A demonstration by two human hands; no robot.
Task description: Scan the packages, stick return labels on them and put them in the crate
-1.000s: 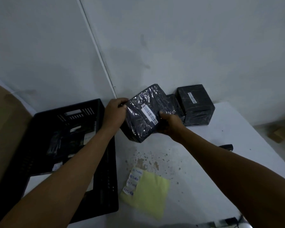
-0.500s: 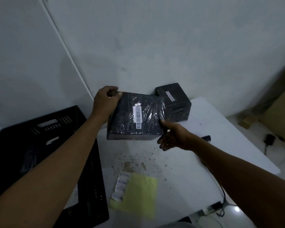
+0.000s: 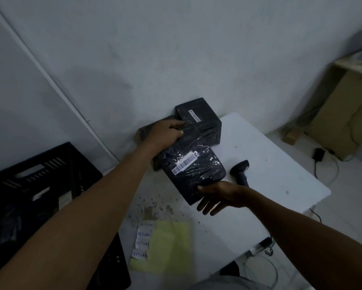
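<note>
A black plastic-wrapped package [image 3: 193,174] with a white barcode strip facing up hovers low over the white table [image 3: 276,181]. My left hand [image 3: 165,132] grips its far end, fingers curled over the top. At the near corner my right hand [image 3: 214,198] touches it with the thumb, fingers straight below it. A black hand scanner [image 3: 240,170] lies just right of the package. Several white RETURN labels [image 3: 143,241] sit on a yellow sheet [image 3: 169,245] near the front edge. The black crate [image 3: 39,181] stands at the left with dark items inside.
A second black package [image 3: 199,119] with a barcode stands against the wall, and another dark one [image 3: 143,130] shows behind my left hand. Brown specks stain the table middle. Cardboard boxes [image 3: 343,114] and cables lie on the floor to the right.
The package has turned and come down toward the table beside the scanner. My left hand stays on its far end; my right hand has slid to the near corner. The view shifted right.
</note>
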